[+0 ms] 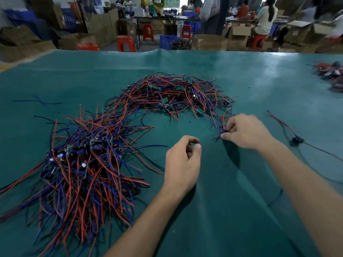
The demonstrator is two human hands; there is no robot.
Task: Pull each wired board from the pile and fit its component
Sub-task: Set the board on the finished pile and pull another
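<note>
At the pile's (172,93) near edge, right hand (246,132) pinches a board (223,133) (wires trailing).

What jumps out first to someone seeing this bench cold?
Two big tangles of red, blue and black wires on the green mat: the near pile at left, the far pile at centre. At right of centre the right hand pinches a small blue part on wires trailing from the far pile, while the left hand, fingers curled, hovers beside it. A lone wired piece lies farther right.

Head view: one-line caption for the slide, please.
Right hand pinches a wired board at the far pile's edge; left hand waits curled.
</note>
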